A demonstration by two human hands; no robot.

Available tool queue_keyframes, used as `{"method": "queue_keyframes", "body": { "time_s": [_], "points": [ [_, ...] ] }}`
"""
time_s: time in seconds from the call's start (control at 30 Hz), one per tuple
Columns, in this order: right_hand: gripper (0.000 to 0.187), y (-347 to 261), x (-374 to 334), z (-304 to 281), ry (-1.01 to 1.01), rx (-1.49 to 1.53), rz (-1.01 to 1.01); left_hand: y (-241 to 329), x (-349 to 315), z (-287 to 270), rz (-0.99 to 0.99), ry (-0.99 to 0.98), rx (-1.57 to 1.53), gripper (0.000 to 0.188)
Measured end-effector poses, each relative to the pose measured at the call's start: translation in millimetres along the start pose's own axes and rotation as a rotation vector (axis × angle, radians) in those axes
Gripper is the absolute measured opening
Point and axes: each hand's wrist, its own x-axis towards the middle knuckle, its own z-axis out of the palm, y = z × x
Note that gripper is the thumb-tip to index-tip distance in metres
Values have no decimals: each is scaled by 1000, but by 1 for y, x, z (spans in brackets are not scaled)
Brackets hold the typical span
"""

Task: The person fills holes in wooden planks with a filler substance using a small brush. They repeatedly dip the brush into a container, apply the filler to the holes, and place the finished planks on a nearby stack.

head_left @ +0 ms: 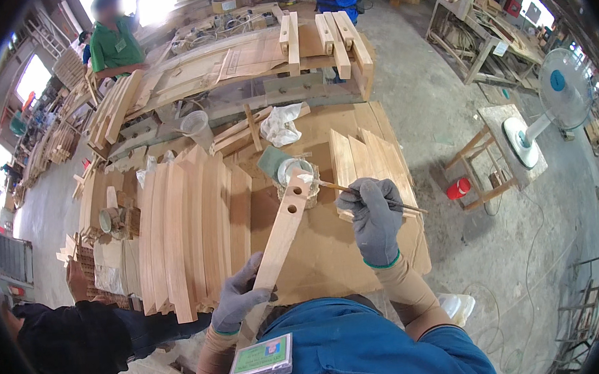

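The left hand [241, 295] grips the bar [280, 239] low down, its long axis slanting away and rightward from those fingers, while the right hand [374, 216], nearer the drilled far end, pinches the brush [335, 186], tip close by

Passage: cardboard [326, 259] right of bar [282, 237] | left: plank stack [194, 230] | right: shorter stack [363, 156] | ahead: pot [287, 167]

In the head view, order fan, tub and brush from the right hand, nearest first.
1. Brush: held in the right hand.
2. Tub: ahead, to the hand's left.
3. Fan: well off to the right.
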Motion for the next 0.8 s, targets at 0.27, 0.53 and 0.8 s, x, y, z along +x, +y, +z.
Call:
{"method": "queue_keyframes", "body": {
  "time_s": [0.27,0.53,0.8],
  "points": [
    [8,-2,-12,-4,-16,39,58,-2,-11,13,20,-21,-46,72],
    [9,-3,-13,-12,-78,-23,-3,-10,-13,15,73,-8,-4,75],
    [12,-11,-7,-19,-261,-620,-284,-3,-12,20,52,3,13,73]
  ]
}}
